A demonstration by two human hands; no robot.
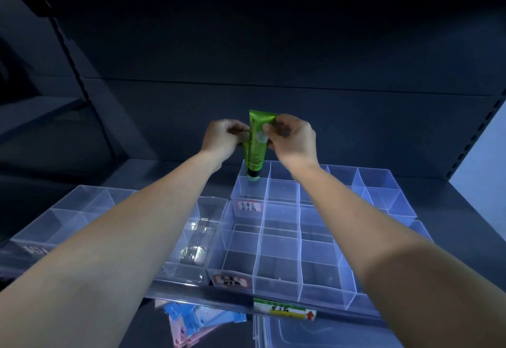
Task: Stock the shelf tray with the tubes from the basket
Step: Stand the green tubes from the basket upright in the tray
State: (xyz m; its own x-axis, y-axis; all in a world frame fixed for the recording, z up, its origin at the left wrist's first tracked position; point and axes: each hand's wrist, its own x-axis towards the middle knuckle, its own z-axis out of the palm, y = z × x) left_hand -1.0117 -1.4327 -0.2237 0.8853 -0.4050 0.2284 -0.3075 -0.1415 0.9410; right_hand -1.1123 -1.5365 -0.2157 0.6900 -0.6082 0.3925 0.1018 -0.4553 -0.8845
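Note:
A green tube [256, 147] stands upright, cap down, in the back left compartment of a clear divided shelf tray [282, 241]. A second green tube seems to sit just behind it on the left, mostly hidden. My left hand [225, 137] has its fingers curled against the tube's left side. My right hand [292, 134] pinches the tube's flat upper end from the right. Both arms reach far over the tray toward the back of the shelf. The basket is out of view.
A second clear divided tray [82, 205] sits to the left on the same dark shelf. Handwritten labels [230, 281] mark the tray fronts, and a price tag [284, 311] sits on the shelf edge. Packets [191, 323] lie on the shelf below.

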